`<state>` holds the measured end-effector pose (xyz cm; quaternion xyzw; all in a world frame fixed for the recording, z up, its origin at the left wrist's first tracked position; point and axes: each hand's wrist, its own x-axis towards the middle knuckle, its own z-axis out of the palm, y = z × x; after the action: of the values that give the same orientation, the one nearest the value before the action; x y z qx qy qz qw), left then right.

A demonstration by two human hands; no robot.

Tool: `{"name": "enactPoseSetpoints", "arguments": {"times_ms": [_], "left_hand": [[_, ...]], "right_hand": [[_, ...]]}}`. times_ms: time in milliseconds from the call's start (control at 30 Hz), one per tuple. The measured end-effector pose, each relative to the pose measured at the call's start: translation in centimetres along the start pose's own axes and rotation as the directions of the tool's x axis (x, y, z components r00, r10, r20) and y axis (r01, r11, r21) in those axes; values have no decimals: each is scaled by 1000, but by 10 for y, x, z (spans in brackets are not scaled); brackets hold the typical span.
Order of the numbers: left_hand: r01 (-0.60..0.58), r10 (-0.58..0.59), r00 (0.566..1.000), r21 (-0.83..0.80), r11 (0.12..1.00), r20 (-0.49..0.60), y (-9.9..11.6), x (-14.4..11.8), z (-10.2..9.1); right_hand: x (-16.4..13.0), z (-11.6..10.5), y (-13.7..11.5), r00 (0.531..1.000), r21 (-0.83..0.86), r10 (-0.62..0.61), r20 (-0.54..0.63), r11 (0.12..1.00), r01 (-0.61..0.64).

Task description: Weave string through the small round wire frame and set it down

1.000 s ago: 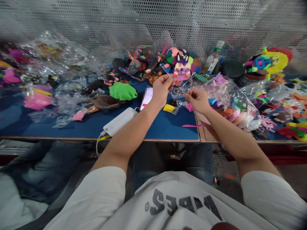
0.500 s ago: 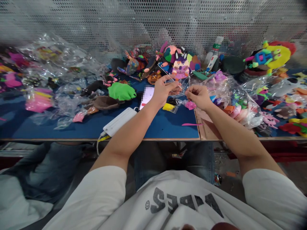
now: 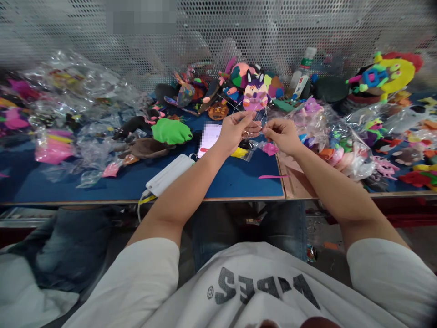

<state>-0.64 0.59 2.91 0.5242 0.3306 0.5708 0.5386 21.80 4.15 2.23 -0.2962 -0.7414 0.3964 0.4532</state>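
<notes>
Above the blue tabletop [image 3: 239,182], a thin whitish wire or thread [image 3: 267,116] curves in a loop between my hands. My left hand [image 3: 235,131] pinches it between thumb and forefinger, the other fingers extended beneath. With thumb and fingertips together, my right hand [image 3: 282,135] grips the strand at the loop's right side. Behind the loop stands a purple clay animal figure [image 3: 255,93] with dark pointed ears. Below my hands lie a pink clay lump [image 3: 270,149] and a yellow clay packet [image 3: 240,152]. A pink plastic modelling knife [image 3: 273,176] lies nearer the front edge.
A lit phone [image 3: 209,139] and a white power bank [image 3: 170,174] with a cable lie left of my hands. Green clay [image 3: 172,131], bagged clay [image 3: 54,148] and clay figures [image 3: 392,75] crowd both sides. A bottle [image 3: 303,75] stands before the perforated metal panel [image 3: 205,32].
The strand has gone from a fairly straight line across my left fingers to a wider, rounder loop. My left hand has shifted slightly down; my right hand has barely moved.
</notes>
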Motion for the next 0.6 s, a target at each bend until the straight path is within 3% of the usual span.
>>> {"name": "enactPoseSetpoints", "arguments": {"times_ms": [133, 233, 367, 600], "left_hand": [[-31, 31, 999, -3, 1000, -17, -2, 3, -3], [-76, 75, 996, -21, 997, -38, -6, 5, -2], [-124, 123, 990, -10, 992, -63, -8, 3, 3], [-120, 124, 990, 60, 991, -73, 1, -5, 12]], "right_hand": [[2, -2, -2, 976, -201, -104, -189, 977, 65], [0, -3, -6, 939, -360, -124, -321, 933, 0], [-4, -1, -11, 939, -455, -91, -330, 887, -74], [-6, 5, -21, 976, -88, 127, -179, 986, -145]]}}
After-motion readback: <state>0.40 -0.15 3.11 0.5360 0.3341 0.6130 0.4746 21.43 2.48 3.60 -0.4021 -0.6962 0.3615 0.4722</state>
